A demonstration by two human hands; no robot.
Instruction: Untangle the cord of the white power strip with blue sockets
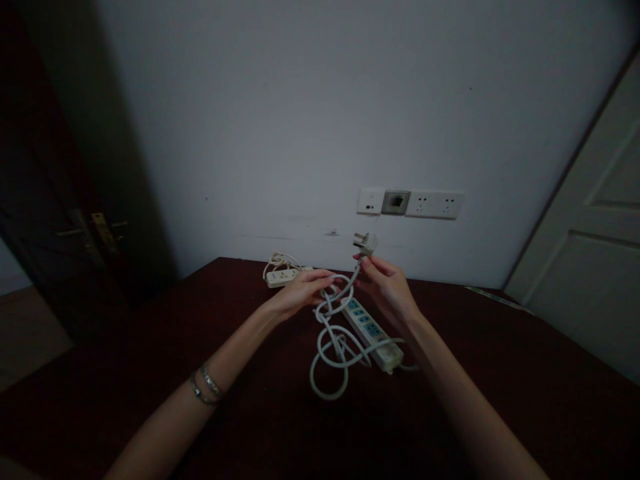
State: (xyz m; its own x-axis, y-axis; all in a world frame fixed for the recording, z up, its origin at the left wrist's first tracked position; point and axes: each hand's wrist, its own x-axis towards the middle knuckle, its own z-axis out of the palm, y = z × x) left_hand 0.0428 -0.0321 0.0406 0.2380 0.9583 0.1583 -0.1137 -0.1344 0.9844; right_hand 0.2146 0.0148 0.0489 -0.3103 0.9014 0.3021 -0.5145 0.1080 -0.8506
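My right hand [387, 285] pinches the grey cable just below its plug [365, 243], which points up toward the wall. My left hand [303, 291] grips the same cable [330, 350] a little lower, where it loops and tangles. The loops hang down over a white power strip [371, 332] with blue sockets that lies on the dark red table [150, 373] beneath my hands. Two bracelets sit on my left wrist.
A second, smaller white power strip [283, 275] with its coiled cord lies at the table's far edge. Wall sockets [434, 205] are set in the white wall above. A dark door [60, 200] stands left, a white door [595, 253] right.
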